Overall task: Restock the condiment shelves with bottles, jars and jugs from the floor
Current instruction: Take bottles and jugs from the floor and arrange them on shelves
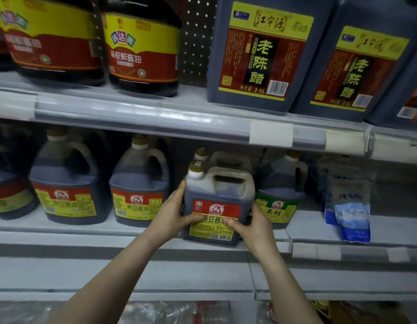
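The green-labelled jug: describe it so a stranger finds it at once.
On the lower shelf, dark jugs stand in a row. The green-labelled jug is right of the held jug, gripped by the left hand and right hand, before the blue pouches. Its label alone is green on top; the others' are red.

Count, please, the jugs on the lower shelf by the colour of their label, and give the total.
Red-and-yellow label: 3 (held jug, left neighbour, next jug leftward)
Green label: 1 (rice vinegar jug)
Label hidden: 1 (rear jug, behind the held one)
Label cut off by the picture edge: 1 (far-left jug)
Total: 6 that can be made out
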